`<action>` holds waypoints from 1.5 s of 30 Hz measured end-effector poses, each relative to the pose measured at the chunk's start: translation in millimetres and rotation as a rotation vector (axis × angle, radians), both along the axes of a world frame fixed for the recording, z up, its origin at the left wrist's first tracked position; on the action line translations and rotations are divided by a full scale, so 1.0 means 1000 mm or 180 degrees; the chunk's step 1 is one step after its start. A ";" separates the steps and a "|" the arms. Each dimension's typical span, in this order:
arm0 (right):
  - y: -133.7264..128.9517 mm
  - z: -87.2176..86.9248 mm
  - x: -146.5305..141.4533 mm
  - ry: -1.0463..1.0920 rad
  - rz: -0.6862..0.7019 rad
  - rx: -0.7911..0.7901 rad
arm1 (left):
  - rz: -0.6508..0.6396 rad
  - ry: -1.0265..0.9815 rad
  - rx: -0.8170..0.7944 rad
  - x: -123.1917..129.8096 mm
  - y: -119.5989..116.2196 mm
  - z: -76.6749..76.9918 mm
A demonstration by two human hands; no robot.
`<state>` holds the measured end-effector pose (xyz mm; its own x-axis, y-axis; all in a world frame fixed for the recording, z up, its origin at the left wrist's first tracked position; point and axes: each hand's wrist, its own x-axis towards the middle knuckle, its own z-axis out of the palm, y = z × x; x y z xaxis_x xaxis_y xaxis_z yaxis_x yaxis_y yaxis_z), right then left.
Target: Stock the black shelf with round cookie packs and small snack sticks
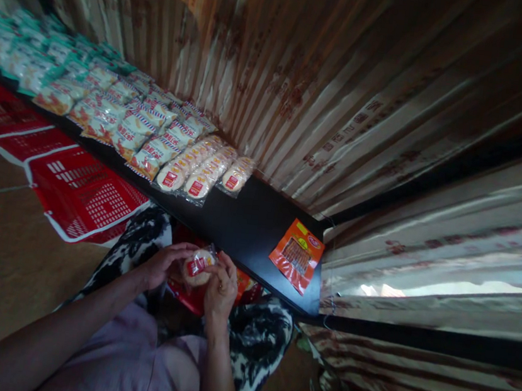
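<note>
A clear-wrapped packet of round pale crackers [195, 271] with a red label is held up over my lap, before the shelf's front edge. My left hand [163, 267] grips its left side with bent fingers. At its right side, my right hand [222, 284] pinches the wrapper between thumb and fingers. Matching cracker packets [197, 186] lie in rows on the black shelf [251, 220] just beyond my hands. Under the held packet, a red container [193, 303] with orange packaging shows partly between my knees; my hands hide some of it.
An orange snack bag [298, 255] lies at the shelf's right end. White-and-orange snack bags [138, 131] and green-and-white bags [32, 63] fill the left. Red printed sheets [88, 190] hang along the front. Pleated curtain [268, 63] and dark bars [415, 338] border the shelf.
</note>
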<state>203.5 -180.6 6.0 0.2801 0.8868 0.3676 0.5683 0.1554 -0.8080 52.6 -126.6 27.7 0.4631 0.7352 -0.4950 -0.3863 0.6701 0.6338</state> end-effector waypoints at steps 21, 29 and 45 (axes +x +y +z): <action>-0.001 0.007 -0.002 0.1489 -0.0542 -0.0793 | 0.0256 0.0213 0.0229 0.006 0.001 -0.004; 0.001 0.005 -0.007 0.1708 -0.0418 -0.1003 | 0.0306 0.0350 0.0427 0.005 0.002 -0.003; 0.006 0.007 -0.006 0.1265 -0.0479 -0.1023 | 0.0144 0.0851 0.0810 0.007 0.006 0.008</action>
